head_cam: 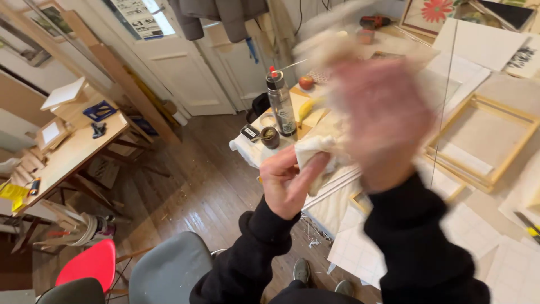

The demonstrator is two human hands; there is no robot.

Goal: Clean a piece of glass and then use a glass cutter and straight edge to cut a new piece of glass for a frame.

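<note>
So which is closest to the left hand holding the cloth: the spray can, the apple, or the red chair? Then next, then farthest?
From the left hand, seen from the head camera:
1. Spray can, just above the hand on the small table.
2. Apple, farther back behind the can.
3. Red chair, far off at lower left on the floor.

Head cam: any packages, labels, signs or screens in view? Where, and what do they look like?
Spray can: small table beyond the left hand, tall grey cylinder, red nozzle.
Printed sheet: on the door top left, white with black print.
Flower picture: leaning top right, red bloom on pale ground.
Yellow package: left edge.
</note>
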